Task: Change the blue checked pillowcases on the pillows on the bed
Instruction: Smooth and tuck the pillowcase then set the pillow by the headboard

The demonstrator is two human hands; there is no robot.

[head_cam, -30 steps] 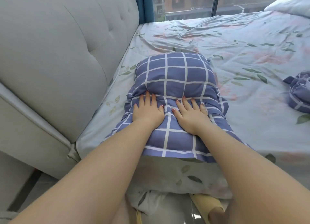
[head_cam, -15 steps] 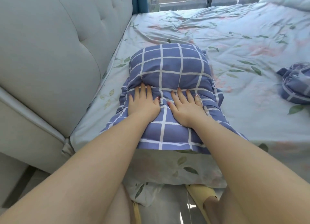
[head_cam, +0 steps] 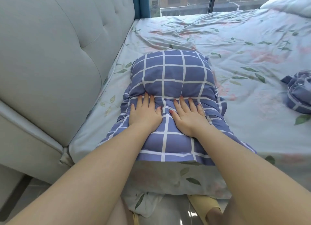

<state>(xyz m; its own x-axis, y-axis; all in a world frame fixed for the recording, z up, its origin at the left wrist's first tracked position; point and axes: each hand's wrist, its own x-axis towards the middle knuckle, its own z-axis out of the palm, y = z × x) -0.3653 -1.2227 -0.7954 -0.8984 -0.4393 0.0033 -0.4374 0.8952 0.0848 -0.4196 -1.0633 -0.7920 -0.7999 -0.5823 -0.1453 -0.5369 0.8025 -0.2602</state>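
A pillow in a blue checked pillowcase [head_cam: 173, 73] lies in the middle of the view, on the bed sheet [head_cam: 235, 56], which has leaves and pink flowers on it. The far end of the pillowcase, toward 12 o'clock, is fat and puffy. The near end, toward 6 o'clock, is flatter and reaches the edge of the bed. Both hands lie flat on the pillowcase, just where the puffy part stops. The left hand [head_cam: 144, 117] is a bit toward 9 o'clock and the right hand [head_cam: 188, 117] a bit toward 3 o'clock, with the thumbs close together. The fingers of both hands are straight and a little spread. They press down on the cloth and do not grab it. A soft grey headboard [head_cam: 58, 48] stands at 9 o'clock from the pillow, just beside the bed. At 3 o'clock, well apart from the pillow, a second blue checked pillowcase [head_cam: 299, 93] lies in a crumpled heap on the sheet. A window [head_cam: 185, 0] is at 12 o'clock, behind the bed. Something white and puffy [head_cam: 286, 2] lies at 1 o'clock. A yellow slipper [head_cam: 205, 206] is on the floor at 6 o'clock.
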